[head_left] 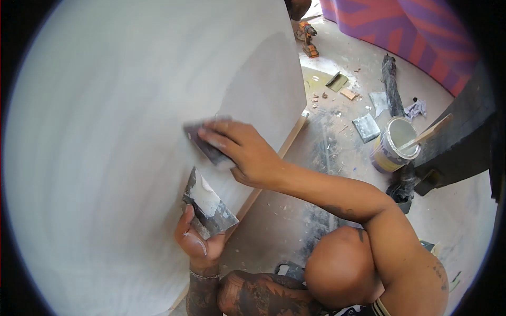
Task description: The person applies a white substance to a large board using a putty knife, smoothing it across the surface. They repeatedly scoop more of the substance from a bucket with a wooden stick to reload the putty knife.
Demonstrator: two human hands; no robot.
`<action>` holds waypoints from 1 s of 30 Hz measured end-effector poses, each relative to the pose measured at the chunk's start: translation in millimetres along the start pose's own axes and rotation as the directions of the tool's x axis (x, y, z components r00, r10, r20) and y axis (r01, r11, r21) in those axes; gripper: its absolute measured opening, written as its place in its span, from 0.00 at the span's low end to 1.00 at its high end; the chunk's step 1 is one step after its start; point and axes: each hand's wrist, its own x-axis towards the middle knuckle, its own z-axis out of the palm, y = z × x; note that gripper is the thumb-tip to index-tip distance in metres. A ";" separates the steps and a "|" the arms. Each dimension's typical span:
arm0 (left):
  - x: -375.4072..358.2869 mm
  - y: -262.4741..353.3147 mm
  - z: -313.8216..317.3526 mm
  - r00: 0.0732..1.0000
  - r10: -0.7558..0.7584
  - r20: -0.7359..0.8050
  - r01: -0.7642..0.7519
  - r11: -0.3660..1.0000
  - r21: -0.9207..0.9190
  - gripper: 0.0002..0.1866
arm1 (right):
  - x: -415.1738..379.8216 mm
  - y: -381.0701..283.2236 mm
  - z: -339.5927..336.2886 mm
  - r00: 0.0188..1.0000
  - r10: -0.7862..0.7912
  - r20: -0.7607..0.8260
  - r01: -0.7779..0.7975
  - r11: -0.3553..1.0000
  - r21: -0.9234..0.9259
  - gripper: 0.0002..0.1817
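My right hand (pixel 255 155) grips a dark, flat putty spreader (pixel 213 150), blurred by motion, and holds it against a large pale panel (pixel 121 105). Just below, my left hand (pixel 197 242) has its fingers closed round a grey metal filling knife (pixel 216 218), which carries a smear of white filler (pixel 204 196). A streak of filler marks the left palm. The left fingers are partly hidden behind the metal plate. A darker grey patch (pixel 263 79) covers the panel's upper right part.
Past the panel's wooden edge (pixel 255 203), the dusty floor holds an open filler tub (pixel 390 158) with a wooden stick (pixel 429 131). Metal plates (pixel 366 128), scraps and an orange-black cordless drill (pixel 309 42) lie around. A dark post (pixel 458 131) stands at right.
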 end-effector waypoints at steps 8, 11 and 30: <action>15.9 -4.2 -25.7 0.973 -0.218 0.078 0.214 0.975 0.057 0.17 | -77.9 -12.9 -27.2 0.949 -0.113 0.295 0.032 0.964 0.264 0.33; 0.7 -9.2 -13.8 0.971 0.233 0.046 -0.238 0.946 0.222 0.22 | -113.5 10.9 -20.6 0.823 0.365 0.436 -0.523 0.787 0.328 0.24; 43.9 -42.4 -49.2 0.696 -0.477 0.537 -0.716 -0.396 0.575 0.30 | -8.5 145.6 -158.8 0.645 0.648 -0.405 -0.498 0.759 0.420 0.14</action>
